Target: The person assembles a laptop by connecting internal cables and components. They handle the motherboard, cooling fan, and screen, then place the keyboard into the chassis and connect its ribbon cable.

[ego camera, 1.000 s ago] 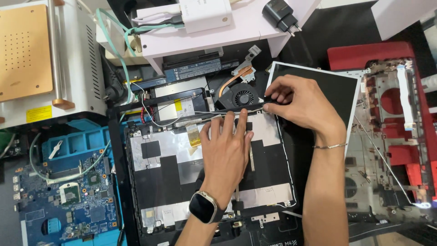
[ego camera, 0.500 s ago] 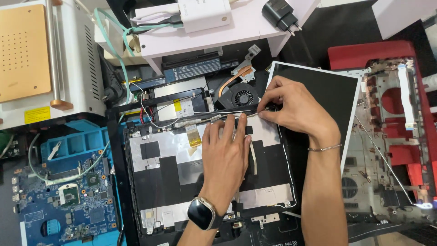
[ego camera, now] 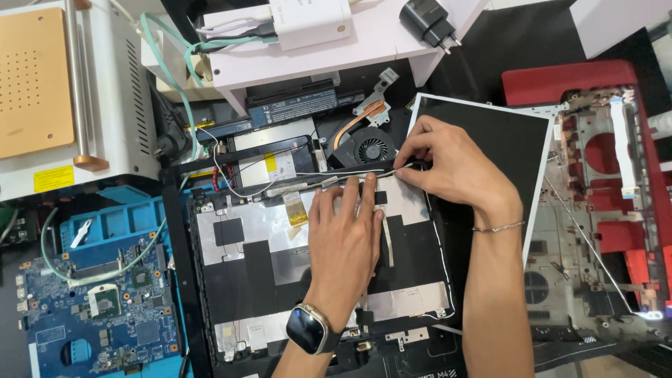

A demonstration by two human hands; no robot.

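Two hands, the left hand point(ego camera: 343, 245) and the right hand point(ego camera: 448, 164), are working over one opened laptop lid point(ego camera: 280, 273). Lying around it are one blue motherboard point(ego camera: 98, 308), one cooling fan point(ego camera: 371, 148), one display panel point(ego camera: 497, 140), one red laptop shell point(ego camera: 602, 161), one black charger plug point(ego camera: 428, 19) and one smartwatch point(ego camera: 308, 329).

Lid shell point(ego camera: 280, 280) centre; motherboard point(ego camera: 98, 308) left of it, screen panel point(ego camera: 490, 140) right, fan point(ego camera: 371, 148) behind, base chassis point(ego camera: 602, 210) far right
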